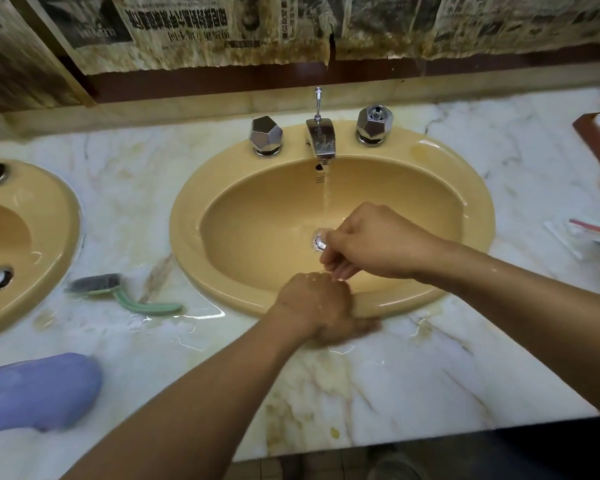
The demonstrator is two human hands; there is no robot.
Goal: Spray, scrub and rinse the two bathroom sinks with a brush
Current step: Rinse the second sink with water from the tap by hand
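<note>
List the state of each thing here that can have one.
tap: running, stream falling into the basin.
right sink: wet.
brush: lying on the counter, unheld.
purple bottle: lying on its side.
counter: wet near the sink.
left hand: on the sink's front rim, fingers blurred.
right hand: over the basin, loosely curled, empty.

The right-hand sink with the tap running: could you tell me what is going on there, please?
A person has both hands over the front of the yellow sink while water runs from the chrome tap. The right hand hangs fingers-down above the left hand, which is blurred at the front rim. Neither holds the green scrubbing brush, which lies on the marble counter between the two sinks. A purple bottle lies nearer the edge.
</note>
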